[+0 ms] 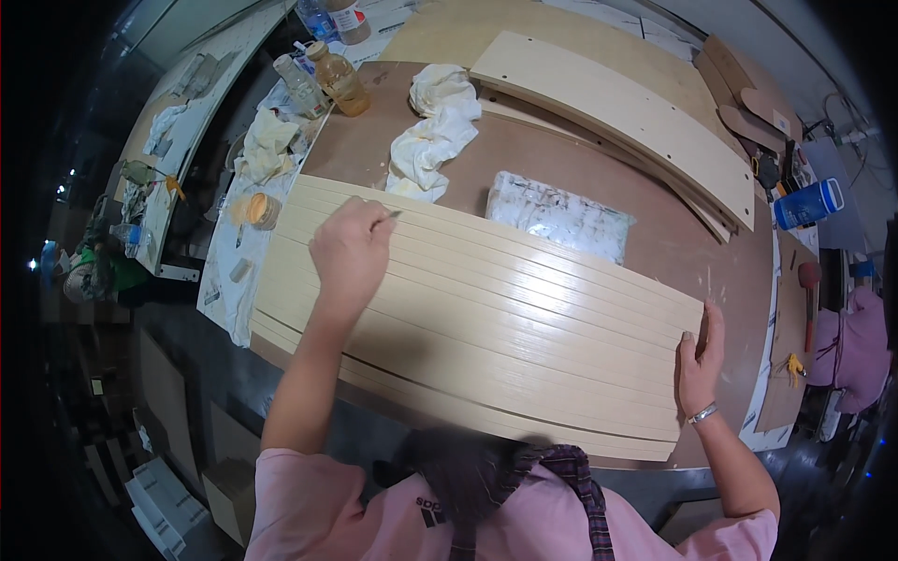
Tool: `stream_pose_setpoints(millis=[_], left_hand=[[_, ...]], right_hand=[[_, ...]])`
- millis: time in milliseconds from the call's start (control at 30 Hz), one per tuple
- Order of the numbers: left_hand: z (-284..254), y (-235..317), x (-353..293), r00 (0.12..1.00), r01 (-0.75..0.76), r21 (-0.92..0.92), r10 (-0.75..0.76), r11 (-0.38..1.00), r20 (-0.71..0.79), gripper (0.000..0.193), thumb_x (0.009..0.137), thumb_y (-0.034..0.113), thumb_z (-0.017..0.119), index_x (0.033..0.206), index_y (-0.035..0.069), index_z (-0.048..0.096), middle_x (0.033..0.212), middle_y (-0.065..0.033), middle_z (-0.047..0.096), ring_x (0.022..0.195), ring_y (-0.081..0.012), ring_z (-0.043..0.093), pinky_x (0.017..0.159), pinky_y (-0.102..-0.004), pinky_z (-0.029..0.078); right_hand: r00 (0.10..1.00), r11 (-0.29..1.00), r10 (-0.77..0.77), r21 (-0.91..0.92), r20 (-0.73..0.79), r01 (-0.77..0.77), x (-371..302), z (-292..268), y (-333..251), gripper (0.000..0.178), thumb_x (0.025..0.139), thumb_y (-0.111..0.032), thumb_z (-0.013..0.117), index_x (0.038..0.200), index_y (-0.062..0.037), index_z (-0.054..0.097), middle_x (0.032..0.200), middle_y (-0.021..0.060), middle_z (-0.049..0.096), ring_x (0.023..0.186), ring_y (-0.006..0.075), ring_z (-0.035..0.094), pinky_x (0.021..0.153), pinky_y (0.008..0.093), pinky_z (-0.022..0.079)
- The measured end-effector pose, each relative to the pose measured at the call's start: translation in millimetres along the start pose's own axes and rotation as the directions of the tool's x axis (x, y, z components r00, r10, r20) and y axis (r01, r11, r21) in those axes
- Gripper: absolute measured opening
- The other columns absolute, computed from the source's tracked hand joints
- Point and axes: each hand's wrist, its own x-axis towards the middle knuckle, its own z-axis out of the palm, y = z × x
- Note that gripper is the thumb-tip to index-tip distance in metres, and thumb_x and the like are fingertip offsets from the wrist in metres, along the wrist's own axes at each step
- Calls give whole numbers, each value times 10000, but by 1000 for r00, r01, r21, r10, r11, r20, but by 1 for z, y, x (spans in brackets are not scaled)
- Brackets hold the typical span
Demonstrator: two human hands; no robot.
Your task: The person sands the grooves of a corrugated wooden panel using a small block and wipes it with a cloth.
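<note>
A pale grooved wooden panel [496, 309] lies in front of me, glossy near its middle. Over its left part my left hand [354, 245] is closed in a pinch. A small thin greenish-dark piece [395, 214] pokes out from its fingertips, just above the panel's grooves; its kind is too small to make out. My right hand [702, 360] grips the panel's right end, thumb on the top face and fingers along the edge. Just beyond the panel's far edge sits a stained block wrapped in clear plastic [559, 217]. Crumpled white cloths [435, 140] lie to its left.
A curved board with holes [617, 117] rests at the far right of the brown table [346, 150]. Bottles [339, 82] and an open jar of orange paste [263, 210] stand left. A blue jug [808, 204] is at right. Another person in pink [851, 341] is beyond.
</note>
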Motion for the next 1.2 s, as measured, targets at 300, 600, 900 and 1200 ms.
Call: stream_pose_setpoints(millis=[300, 600, 900, 1200], left_hand=[[5, 1, 1, 998, -59, -63, 58, 996, -29, 84, 811, 140, 716, 773, 92, 659, 787, -68, 613, 729, -321, 631, 631, -448, 482], [3, -5, 13, 994, -109, -13, 109, 994, -12, 83, 791, 97, 738, 801, 57, 667, 789, -94, 617, 734, -329, 628, 649, -419, 484], [3, -12, 21, 998, -60, 9, 60, 998, -14, 101, 792, 107, 736, 785, 53, 650, 783, -95, 628, 739, -319, 639, 646, -418, 486], [6, -37, 31, 1000, -3, -29, 2, 1000, -7, 85, 825, 165, 675, 802, 83, 678, 822, -113, 654, 768, -335, 647, 680, -432, 502]], right_hand=[[1000, 998, 2, -63, 22, -1, -1, -2, -2, 602, 875, 11, 524, 1466, 25, 415, 1505, 227, 433, 1434, 360, 387, 1204, 416, 279], [999, 997, -2, -83, 37, 5, 0, -2, -1, 599, 884, 31, 493, 1474, 27, 394, 1517, 216, 420, 1447, 347, 373, 1211, 413, 269], [1000, 999, -13, -49, 11, 14, 0, -1, -3, 574, 883, 1, 514, 1449, 29, 426, 1482, 224, 446, 1407, 357, 416, 1194, 415, 298], [999, 999, 34, -22, 25, -34, -2, -3, -6, 604, 890, 23, 491, 1484, 26, 380, 1515, 205, 411, 1416, 323, 408, 1197, 409, 291]])
